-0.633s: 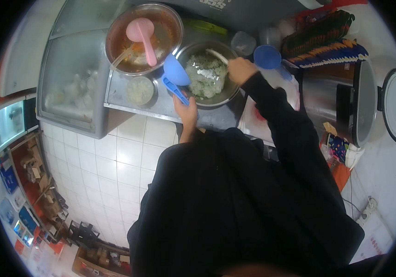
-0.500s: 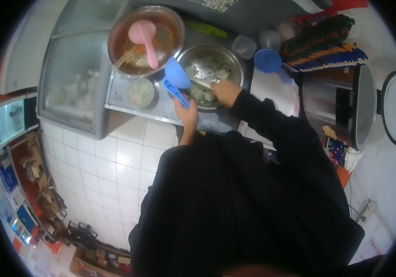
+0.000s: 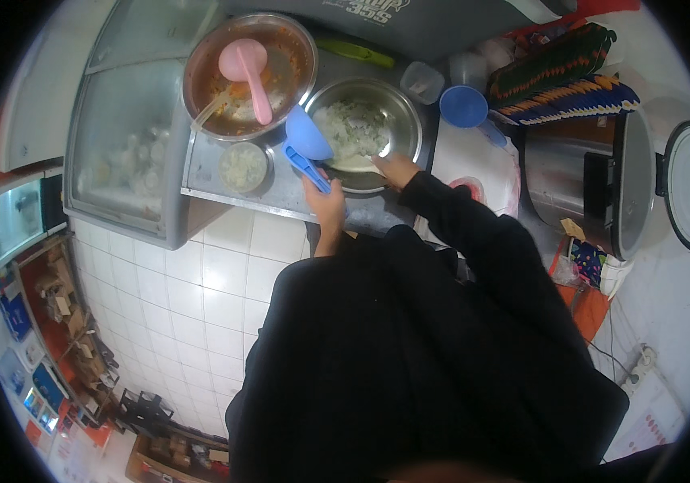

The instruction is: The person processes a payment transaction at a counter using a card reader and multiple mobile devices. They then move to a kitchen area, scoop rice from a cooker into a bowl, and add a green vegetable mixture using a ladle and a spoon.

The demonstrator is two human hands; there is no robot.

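My left hand (image 3: 328,205) is closed round the handle of a blue ladle (image 3: 308,135), whose cup is at the left rim of a steel bowl (image 3: 404,121). Inside the bowl is white rice with green bits (image 3: 353,129), mostly on its left side. My right hand (image 3: 397,171) grips a pale paddle-like spoon (image 3: 353,164), its blade low in the rice near the front wall. To the left stands a small clear tub of rice (image 3: 243,167). A pink ladle (image 3: 244,62) lies in a larger steel bowl with reddish remains (image 3: 200,88).
A glass-topped freezer (image 3: 123,145) stands at the left. Behind the bowl are a green object (image 3: 355,52) and a clear container (image 3: 422,82). A blue cup (image 3: 464,106), stacked patterned packets (image 3: 566,101) and a large steel container with its lid open (image 3: 566,173) are to the right.
My right hand has drawn the spoon toward the near side of the bowl, and the rice now lies more to the left. My left hand with the blue ladle has barely moved.
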